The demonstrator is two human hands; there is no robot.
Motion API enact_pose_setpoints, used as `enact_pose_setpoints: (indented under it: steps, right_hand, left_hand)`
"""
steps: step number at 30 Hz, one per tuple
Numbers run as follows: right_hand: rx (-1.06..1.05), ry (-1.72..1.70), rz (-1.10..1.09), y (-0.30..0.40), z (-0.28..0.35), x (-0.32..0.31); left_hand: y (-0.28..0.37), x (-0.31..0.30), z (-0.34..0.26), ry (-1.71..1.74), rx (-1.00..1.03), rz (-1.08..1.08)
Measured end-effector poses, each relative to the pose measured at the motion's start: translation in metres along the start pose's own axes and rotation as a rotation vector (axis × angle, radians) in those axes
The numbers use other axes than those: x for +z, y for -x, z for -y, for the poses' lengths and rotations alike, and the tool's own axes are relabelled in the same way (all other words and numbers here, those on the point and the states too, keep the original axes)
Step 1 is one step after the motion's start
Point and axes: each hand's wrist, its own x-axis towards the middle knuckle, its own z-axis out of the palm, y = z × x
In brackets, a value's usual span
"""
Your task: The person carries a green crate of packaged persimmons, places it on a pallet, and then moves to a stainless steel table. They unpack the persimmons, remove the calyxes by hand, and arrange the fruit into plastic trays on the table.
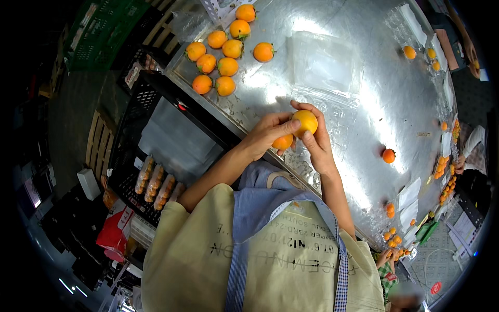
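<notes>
Orange persimmons lie about a metal table [269, 11]. My left hand [269, 134], on the picture's left, holds one persimmon [283, 142] low against the palm, and its thumb touches a second, yellower persimmon [305, 123]. Around that second fruit the fingers and thumb of my right hand [317, 140] are closed. Beyond the hands lies an open clear plastic clamshell box [325, 66]. Several persimmons [227, 67] form a group at the table's upper left, and a single one [264, 52] sits between them and the box. A redder persimmon [388, 155] rests to the right.
Below the table's left edge stands a black plastic crate [128, 152] with filled clear packs [154, 182]. Across the table are more fruit [441, 165], white sheets [408, 195] and plastic packs. Other people's hands [460, 163] work at the far right and lower right [385, 258].
</notes>
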Motion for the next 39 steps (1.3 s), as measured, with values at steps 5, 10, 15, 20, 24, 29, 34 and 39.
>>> enact_pose_setpoints:
  steps: [5, 10, 15, 20, 24, 29, 34, 39]
  right_hand:
    - [0.035, -0.066, -0.076, 0.0, -0.003, -0.008]
    - [0.149, -0.104, -0.091, 0.003, 0.001, -0.007]
    - [0.106, -0.024, -0.141, 0.006, -0.003, -0.015]
    - [-0.038, 0.009, -0.583, 0.023, -0.02, -0.069]
    - [0.252, 0.427, -0.887, 0.083, -0.037, -0.149]
    - [0.748, 1.144, -0.81, 0.144, -0.038, -0.184]
    - [0.851, 1.115, -0.845, 0.155, -0.046, -0.189]
    - [0.582, 1.384, -0.876, 0.135, 0.0, -0.168]
  left_hand:
    - [0.001, 0.006, 0.004, -0.214, 0.395, -0.221]
    - [0.0, 0.003, 0.005, -0.503, 0.536, -0.27]
    - [-0.008, 0.007, 0.004, -0.683, 0.558, -0.259]
    - [-0.002, -0.014, 0.003, -0.372, 0.303, -0.224]
    - [0.004, -0.032, 0.005, -0.023, 0.252, -0.108]
    - [-0.003, -0.018, 0.006, 0.122, 0.269, -0.077]
    - [-0.006, -0.013, 0.008, -0.184, 0.397, -0.115]
    - [-0.007, -0.002, 0.009, -0.467, 0.483, -0.221]
